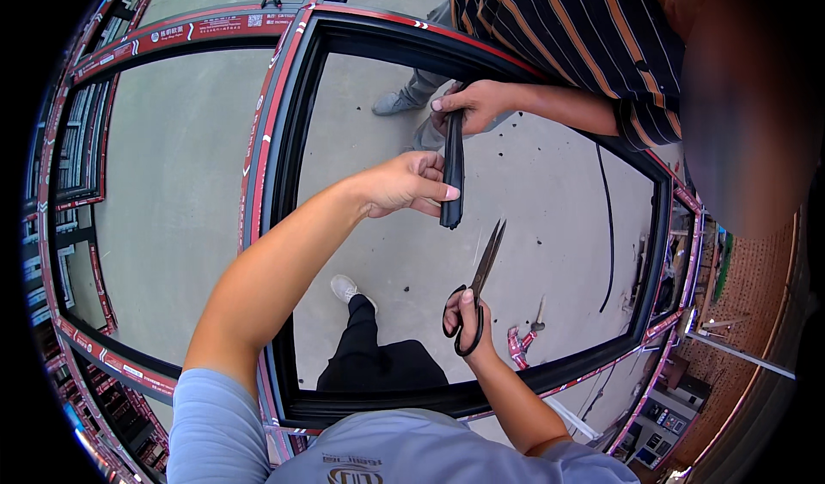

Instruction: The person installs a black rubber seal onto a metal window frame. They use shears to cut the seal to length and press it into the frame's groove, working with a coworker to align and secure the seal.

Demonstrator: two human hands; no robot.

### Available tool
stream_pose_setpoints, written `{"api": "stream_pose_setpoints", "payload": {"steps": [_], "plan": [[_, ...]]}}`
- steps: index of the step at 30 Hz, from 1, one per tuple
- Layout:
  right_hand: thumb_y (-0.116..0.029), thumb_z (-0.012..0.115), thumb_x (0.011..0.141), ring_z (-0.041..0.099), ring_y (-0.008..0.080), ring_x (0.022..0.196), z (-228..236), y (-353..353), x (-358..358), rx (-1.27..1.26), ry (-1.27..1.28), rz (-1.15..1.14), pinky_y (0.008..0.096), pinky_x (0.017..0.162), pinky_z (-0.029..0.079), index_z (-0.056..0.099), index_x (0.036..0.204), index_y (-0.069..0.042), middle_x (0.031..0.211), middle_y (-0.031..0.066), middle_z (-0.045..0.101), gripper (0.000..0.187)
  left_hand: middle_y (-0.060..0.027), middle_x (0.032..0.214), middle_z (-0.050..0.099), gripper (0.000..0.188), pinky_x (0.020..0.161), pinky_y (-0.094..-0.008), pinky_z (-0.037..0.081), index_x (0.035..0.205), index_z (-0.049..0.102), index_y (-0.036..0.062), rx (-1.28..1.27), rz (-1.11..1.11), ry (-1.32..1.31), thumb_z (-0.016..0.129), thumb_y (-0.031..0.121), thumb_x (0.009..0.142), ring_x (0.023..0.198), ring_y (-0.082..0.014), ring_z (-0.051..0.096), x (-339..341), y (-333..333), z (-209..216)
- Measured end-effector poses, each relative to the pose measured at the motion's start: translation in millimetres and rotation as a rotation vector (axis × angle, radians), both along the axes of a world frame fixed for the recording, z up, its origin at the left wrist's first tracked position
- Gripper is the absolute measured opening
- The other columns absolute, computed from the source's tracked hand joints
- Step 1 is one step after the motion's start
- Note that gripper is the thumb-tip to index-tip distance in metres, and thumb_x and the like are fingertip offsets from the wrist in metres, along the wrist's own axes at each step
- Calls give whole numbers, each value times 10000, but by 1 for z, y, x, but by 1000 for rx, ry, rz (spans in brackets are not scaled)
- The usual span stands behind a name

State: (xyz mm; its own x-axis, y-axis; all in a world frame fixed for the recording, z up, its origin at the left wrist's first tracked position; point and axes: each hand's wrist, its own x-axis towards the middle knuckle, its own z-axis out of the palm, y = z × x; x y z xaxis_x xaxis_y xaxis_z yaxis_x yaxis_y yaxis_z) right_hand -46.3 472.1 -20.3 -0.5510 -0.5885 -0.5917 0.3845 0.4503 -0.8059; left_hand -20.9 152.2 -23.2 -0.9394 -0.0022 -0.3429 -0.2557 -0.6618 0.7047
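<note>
Pinching a black strip [455, 153] near its lower end between the thumb and fingers of the left hand [408, 183], just above the centre of the frame. Grasping scissors [486, 265] by their black handles in the right hand [474, 321], just below and right of centre. Pointing the blades upward and slightly to the right, nearly together, with the tips near the strip's lower end but apart from it. Sharing hold of the strip with a co-worker's hand [475, 108], closed around its upper part at upper centre.

Reaching bare forearms over a dark window-like framework [288, 158], faced with red tape [228, 27] along its bars. Looking down through its opening at a grey floor [550, 192], scattered with small dark bits. Seeing there a thin black cord [609, 226] lying in a long curve at right of centre, and a crumpled red-and-white piece [520, 347] at lower right of centre. Standing with a white shoe [344, 288] showing at lower centre. Facing a co-worker's striped shirt [567, 20] at upper right, with a grey shoe [395, 103] showing at upper centre. Wearing a light blue shirt [223, 424], spreading along the lower edge.
</note>
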Motion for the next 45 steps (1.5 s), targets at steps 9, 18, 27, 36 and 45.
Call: {"api": "stream_pose_setpoints", "payload": {"steps": [9, 18, 27, 36, 45], "plan": [[-314, 666, 1043, 468, 81, 555, -12, -98, -24, -276, 34, -556, 251, 522, 376, 658, 1076, 12, 695, -3, 534, 327, -109, 1187, 671, 444, 1051, -474, 564, 1321, 470, 36, 101, 122, -2, 721, 49, 955, 1231, -272, 673, -18, 44, -12], [-220, 704, 1009, 507, 66, 572, -23, -106, -53, -254, 112, -600, 228, 527, 405, 659, 1028, -14, 745, 14, 615, 211, -151, 1290, 638, 424, 1022, -450, 518, 1256, 561, 26, -894, 128, -48, 788, 158, 923, 1246, -326, 617, -31, 48, -7], [-144, 735, 987, 576, 58, 698, -27, -89, -82, -257, 445, -354, 229, 619, 456, 672, 1055, -7, 806, -1, 645, 166, -128, 1174, 674, 472, 1099, -455, 415, 1212, 690, 49, -1739, -141, 751, 738, 407, 908, 1187, -322, 609, -60, 18, 4], [-221, 763, 987, 523, 45, 694, -27, -75, -73, -9, 330, -393, 225, 627, 428, 653, 1013, 1, 778, -22, 593, 249, -97, 928, 639, 385, 874, -442, 439, 986, 614, 52, -1733, -136, 679, 815, 343, 834, 955, -325, 614, -64, 9, -1], [-486, 807, 905, 560, 184, 584, -34, -44, -48, 246, 803, -314, 347, 588, 462, 606, 960, -9, 638, 42, 547, 521, -87, 963, 667, 271, 843, -438, 427, 1031, 645, 52, -1480, 277, 602, 783, 248, 904, 910, -327, 615, -74, 17, 9]]}}
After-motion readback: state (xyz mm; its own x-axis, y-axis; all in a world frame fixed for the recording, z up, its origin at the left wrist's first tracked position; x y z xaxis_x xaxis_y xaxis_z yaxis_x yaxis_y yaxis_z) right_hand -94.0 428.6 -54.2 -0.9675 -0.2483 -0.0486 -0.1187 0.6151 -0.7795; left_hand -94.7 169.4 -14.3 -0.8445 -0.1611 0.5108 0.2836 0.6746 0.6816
